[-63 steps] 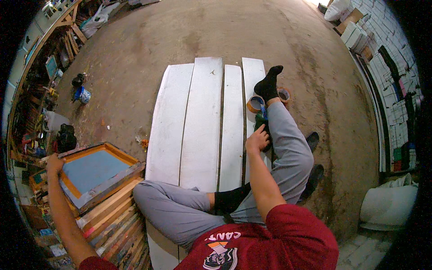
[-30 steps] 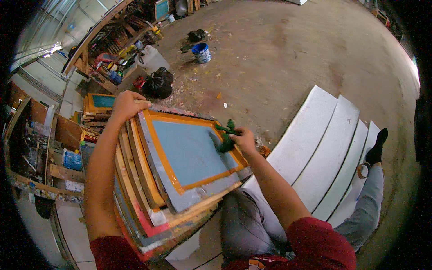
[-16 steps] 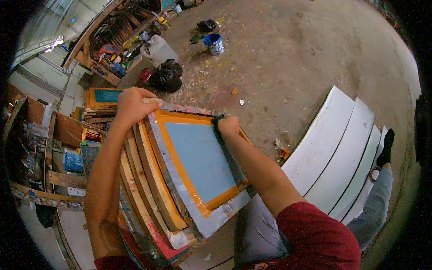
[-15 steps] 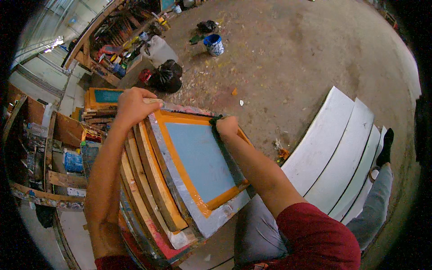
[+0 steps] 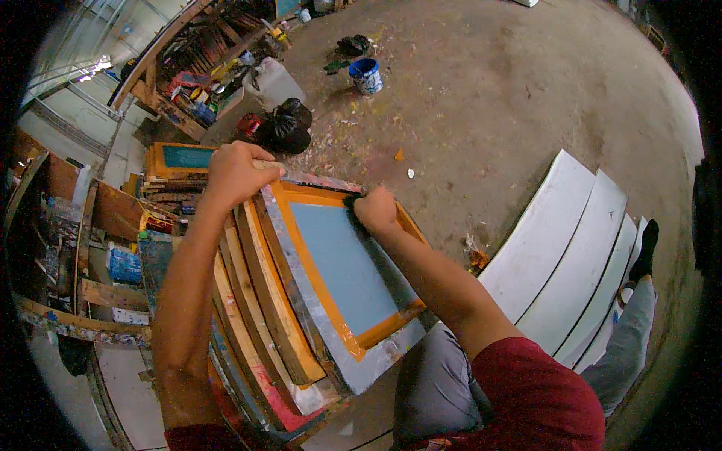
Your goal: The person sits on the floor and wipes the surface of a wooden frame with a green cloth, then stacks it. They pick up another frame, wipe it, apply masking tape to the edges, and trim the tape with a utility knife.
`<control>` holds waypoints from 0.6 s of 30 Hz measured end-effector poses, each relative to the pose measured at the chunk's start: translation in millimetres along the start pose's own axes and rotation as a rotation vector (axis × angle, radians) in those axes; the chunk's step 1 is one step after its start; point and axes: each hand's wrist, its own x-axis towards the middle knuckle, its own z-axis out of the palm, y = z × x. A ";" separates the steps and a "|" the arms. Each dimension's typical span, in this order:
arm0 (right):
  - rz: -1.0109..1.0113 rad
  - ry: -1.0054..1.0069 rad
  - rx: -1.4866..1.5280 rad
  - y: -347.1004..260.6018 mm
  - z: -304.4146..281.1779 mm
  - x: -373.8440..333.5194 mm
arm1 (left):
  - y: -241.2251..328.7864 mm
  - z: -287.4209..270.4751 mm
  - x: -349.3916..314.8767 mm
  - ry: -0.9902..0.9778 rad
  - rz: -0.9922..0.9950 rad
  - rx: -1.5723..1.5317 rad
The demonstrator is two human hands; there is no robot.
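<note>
A screen printing frame (image 5: 342,367) with grey edges, orange tape inside and pale blue mesh leans at the front of a row of wooden frames (image 5: 289,331). My left hand (image 5: 242,177) is closed over the row's top left corner, its thumb beside the grey frame's edge. My right hand (image 5: 376,210) is a fist pressed to the upper part of the mesh, by the orange tape. From it pokes a bit of dark cloth (image 5: 350,201), mostly hidden by the fingers.
More stacked screens (image 5: 184,158) stand beyond my left hand. White panels (image 5: 553,255) lie right, near my outstretched leg. Black plastic bags (image 5: 289,128) and a blue-rimmed bucket (image 5: 366,75) sit farther off on the paint-spotted floor. A cluttered wooden shelf (image 5: 83,240) is at left.
My right hand with the dark cloth has shifted slightly left along the upper mesh. My left hand keeps its hold at the corner. The whole view has swung a little.
</note>
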 end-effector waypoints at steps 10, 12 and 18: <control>-0.147 -0.028 0.137 -91.9 -28.2 -70.4 | 0.9 -2.1 -1.1 0.025 0.015 0.018; -0.181 -0.019 0.190 -109.7 -33.8 -91.1 | -6.0 4.0 -1.5 0.029 0.022 0.019; -0.268 -0.037 0.199 -117.7 -27.0 -91.2 | -16.0 9.2 3.7 0.084 0.059 0.056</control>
